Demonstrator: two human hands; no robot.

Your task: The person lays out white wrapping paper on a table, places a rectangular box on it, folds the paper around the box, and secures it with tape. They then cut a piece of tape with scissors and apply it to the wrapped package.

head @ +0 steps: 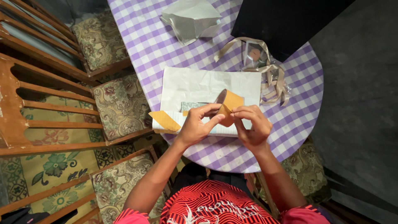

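Note:
Both my hands hold a roll of tan tape (228, 103) above the near part of the table. My left hand (198, 125) pinches the roll's left side with thumb and fingers. My right hand (252, 126) grips its right side, fingertips at the tape's edge. Under the hands lies a flat parcel wrapped in white paper (195, 85), with a tan tape strip (164, 120) stuck across its near left corner. A small patterned patch (191, 105) shows through a gap in the paper.
The table wears a purple and white checked cloth (157, 45). Crumpled white paper (191, 18) lies at the far side, a black sheet (286, 20) at the far right, and tangled tape backing (271, 76) beside the parcel. Wooden chairs with floral cushions (120, 105) stand on the left.

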